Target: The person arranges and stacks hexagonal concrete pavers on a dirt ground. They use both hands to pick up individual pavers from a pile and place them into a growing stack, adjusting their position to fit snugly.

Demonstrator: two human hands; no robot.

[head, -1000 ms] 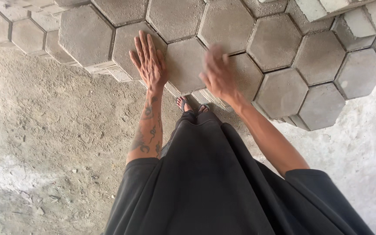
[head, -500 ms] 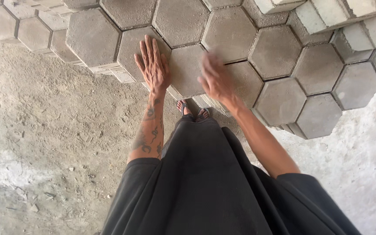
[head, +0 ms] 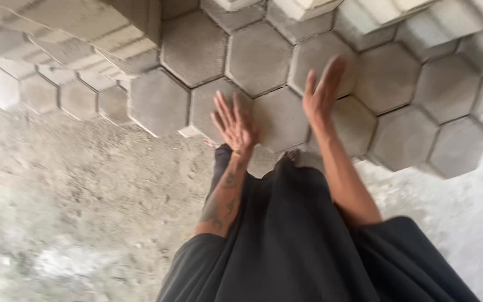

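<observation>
Nearest the camera hangs a dark, smooth garment (head: 297, 246) with wide short sleeves, covering the person's front down to the feet, which are mostly hidden. On the left and right of it lies rough, pale grey ground (head: 74, 207), gritty and uneven like packed sand or raw cement.

From the sleeves 2 bare forearms reach away toward the paving. The left forearm carries dark tattoo marks. The left hand (head: 235, 126) is flat, palm down, fingers spread and straight, and it lies over the near edge of a hexagonal paver (head: 205, 103) at the rim of the laid area; whether it presses on the block or hovers just above it cannot be told. It holds nothing. The right hand (head: 321, 92) is raised and tilted, fingers together and extended, open and empty, above the joint between 2 pavers further in; it is slightly blurred.

The laid pavers (head: 403, 134) are grey concrete hexagons with a coarse, matte face, fitted edge to edge in a honeycomb pattern with thin dark joints.

Farthest off, at the top, stand stacked paler blocks (head: 113, 33) with ridged sides.
</observation>
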